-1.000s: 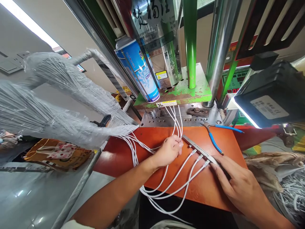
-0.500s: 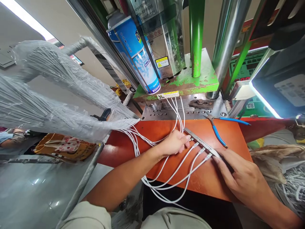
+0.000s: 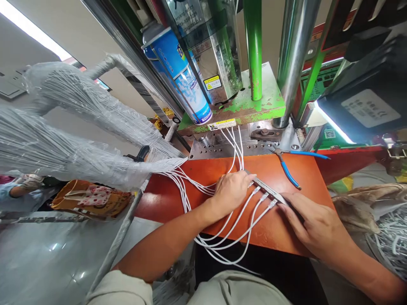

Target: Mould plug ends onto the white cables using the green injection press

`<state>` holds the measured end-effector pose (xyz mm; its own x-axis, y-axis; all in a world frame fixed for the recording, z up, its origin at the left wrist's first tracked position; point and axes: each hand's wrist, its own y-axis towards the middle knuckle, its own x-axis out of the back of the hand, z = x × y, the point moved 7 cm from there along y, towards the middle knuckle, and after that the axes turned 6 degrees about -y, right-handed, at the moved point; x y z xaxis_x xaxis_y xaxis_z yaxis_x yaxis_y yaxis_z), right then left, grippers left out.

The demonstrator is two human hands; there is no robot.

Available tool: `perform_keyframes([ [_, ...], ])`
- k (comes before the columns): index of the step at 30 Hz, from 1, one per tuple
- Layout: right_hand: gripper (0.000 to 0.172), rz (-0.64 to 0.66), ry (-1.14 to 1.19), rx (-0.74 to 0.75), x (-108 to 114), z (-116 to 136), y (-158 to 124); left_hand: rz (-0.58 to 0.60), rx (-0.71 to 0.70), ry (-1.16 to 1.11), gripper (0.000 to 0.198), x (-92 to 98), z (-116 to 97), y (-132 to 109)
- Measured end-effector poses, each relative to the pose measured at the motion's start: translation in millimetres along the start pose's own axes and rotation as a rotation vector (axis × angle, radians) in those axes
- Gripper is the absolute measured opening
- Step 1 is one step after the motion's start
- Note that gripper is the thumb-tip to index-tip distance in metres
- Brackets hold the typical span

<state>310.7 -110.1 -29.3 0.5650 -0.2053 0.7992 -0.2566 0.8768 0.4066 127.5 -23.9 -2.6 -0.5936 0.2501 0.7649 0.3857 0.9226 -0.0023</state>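
A narrow metal bar [image 3: 269,190] lies slantwise above the orange work surface [image 3: 292,228]. White cables [image 3: 244,207] have their connectors [image 3: 263,197] seated along its near edge. My left hand [image 3: 233,188] is closed on the bar's far left end, its fingertips curled over it and partly hidden. At the other end, my right hand [image 3: 313,224] grips the bar between thumb and fingers. More white cables [image 3: 237,148] run from under the green press plate [image 3: 248,116] down behind my left hand.
Blue-handled pliers [image 3: 288,169] lie right of the bar. A blue spray can [image 3: 179,76] stands against the press. Wrapped cable bundles [image 3: 85,106] hang at left. A lit lamp [image 3: 359,106] is at right. Part of another person [image 3: 22,190] shows at far left.
My left hand has turned palm down and its fingers have moved over the bar's far end. The view has shifted slightly, and the bar sits a little farther left in it.
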Motion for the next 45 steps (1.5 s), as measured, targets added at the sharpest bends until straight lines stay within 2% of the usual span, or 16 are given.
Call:
perform_keyframes([
  [2,0.021,0.012,-0.022,-0.007,-3,0,-1,-0.124,-0.195,0.248,0.034,10.0,-26,-17],
  [4,0.02,0.022,-0.035,-0.007,-4,1,-1,-0.12,-0.31,0.373,0.032,3.8,-44,-36],
  [6,0.019,0.015,-0.06,-0.006,-3,3,0,-0.077,-0.345,0.433,0.033,-8.8,-51,-47],
  [12,0.018,0.067,-0.084,0.036,-4,6,5,-0.025,-0.309,0.399,0.026,-31.8,-36,-42],
  [19,0.022,0.09,-0.145,0.021,-10,5,6,-0.076,-0.335,0.442,0.022,-22.0,-42,-45],
  [22,0.024,0.112,-0.146,0.023,-11,6,8,-0.015,-0.335,0.427,0.021,-28.3,-45,-48],
  [27,0.026,0.151,-0.109,0.043,-11,6,9,0.092,-0.237,0.268,0.017,-44.6,-37,-43],
  [30,0.027,0.153,-0.118,0.041,-13,6,7,0.122,-0.207,0.186,0.016,-43.8,-35,-41],
  [32,0.029,0.16,-0.134,0.02,-15,4,5,0.14,-0.204,0.103,0.018,-33.2,-31,-37],
  [34,0.032,0.166,-0.135,-0.002,-16,3,3,0.085,-0.15,-0.045,0.022,-9.8,-18,-24],
  [37,0.036,0.155,-0.098,-0.003,-14,2,5,-0.278,-0.013,-0.343,0.024,45.8,19,8],
  [38,0.036,0.142,-0.087,0.006,-12,3,6,-0.402,0.026,-0.467,0.027,60.8,32,21],
  [39,0.035,0.128,-0.083,0.014,-11,3,7,-0.46,0.064,-0.617,0.03,68.5,44,35],
  [40,0.035,0.113,-0.083,0.019,-10,4,8,-0.436,0.106,-0.793,0.031,67.9,53,52],
  [43,0.035,0.078,-0.088,0.019,-9,0,5,-0.098,0.216,-1.302,0.028,37.1,59,100],
  [45,0.037,0.087,-0.063,0.011,-12,-7,-3,0.011,0.208,-1.465,0.03,21.3,56,119],
])
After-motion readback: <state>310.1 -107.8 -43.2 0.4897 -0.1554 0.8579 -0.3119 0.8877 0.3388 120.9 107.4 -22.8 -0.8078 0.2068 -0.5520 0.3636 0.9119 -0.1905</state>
